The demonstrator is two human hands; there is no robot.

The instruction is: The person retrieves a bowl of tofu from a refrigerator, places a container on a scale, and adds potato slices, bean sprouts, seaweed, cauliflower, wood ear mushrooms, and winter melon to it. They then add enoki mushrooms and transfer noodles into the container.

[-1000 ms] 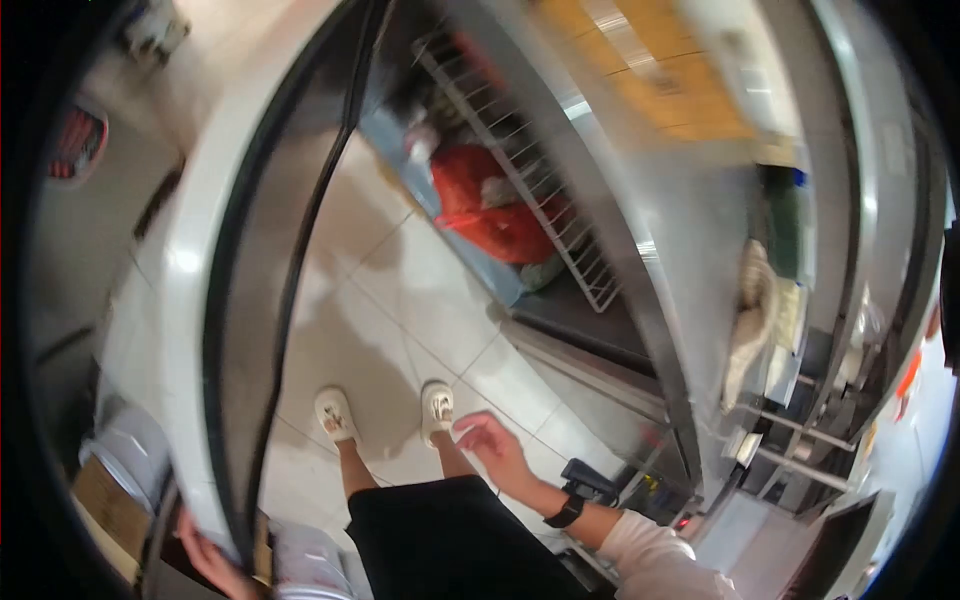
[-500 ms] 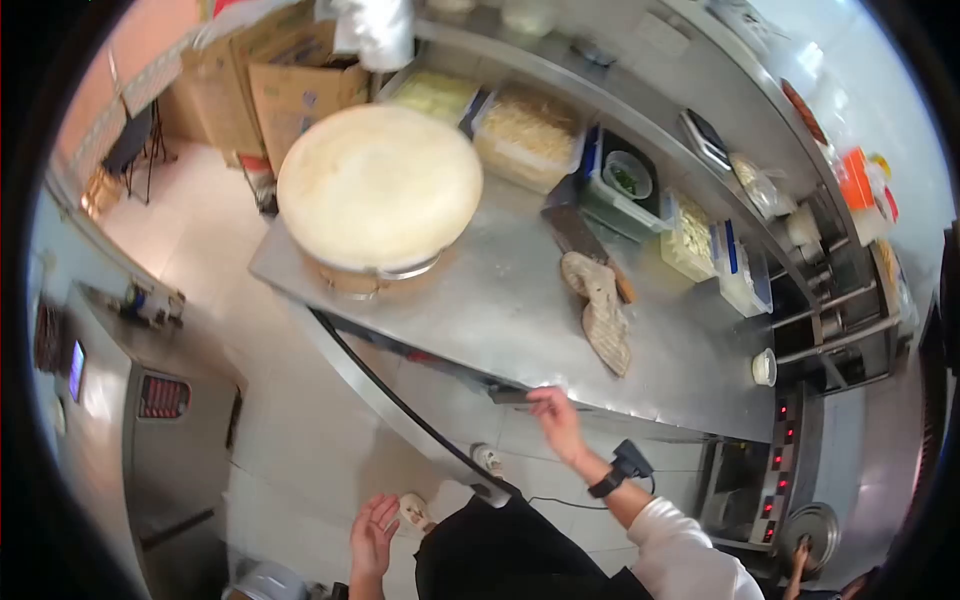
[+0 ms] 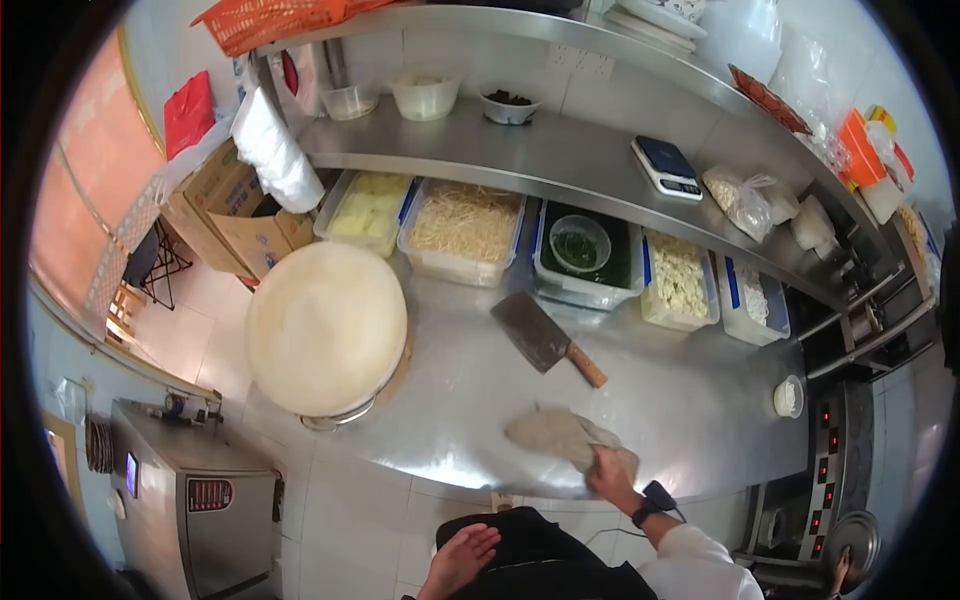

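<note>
My right hand (image 3: 612,478), with a dark band on its wrist, is closed on the right end of a greyish-brown cloth (image 3: 548,434) near the front edge of the steel worktop (image 3: 450,400). The cloth is slightly blurred. Just beyond it a cleaver (image 3: 535,333) lies flat, its wooden handle pointing towards the front right. My left hand (image 3: 464,556) is held low in front of my dark apron, palm up, fingers stretched out and nothing in them. At the worktop's left end stands a large round pale board (image 3: 326,328) above a metal-handled base.
Behind the cleaver are tubs of bean sprouts (image 3: 465,225), chopped greens (image 3: 578,247) and pale cubes (image 3: 680,280). A shelf above holds a scale (image 3: 668,165). A small white cup (image 3: 788,397) stands far right. Another person's hand (image 3: 842,570) is at a metal lid (image 3: 857,545).
My right hand has reached forward onto the worktop and taken hold of the cloth, which has shifted off the cleaver handle towards the front. The view has turned; my left hand is nearer my body.
</note>
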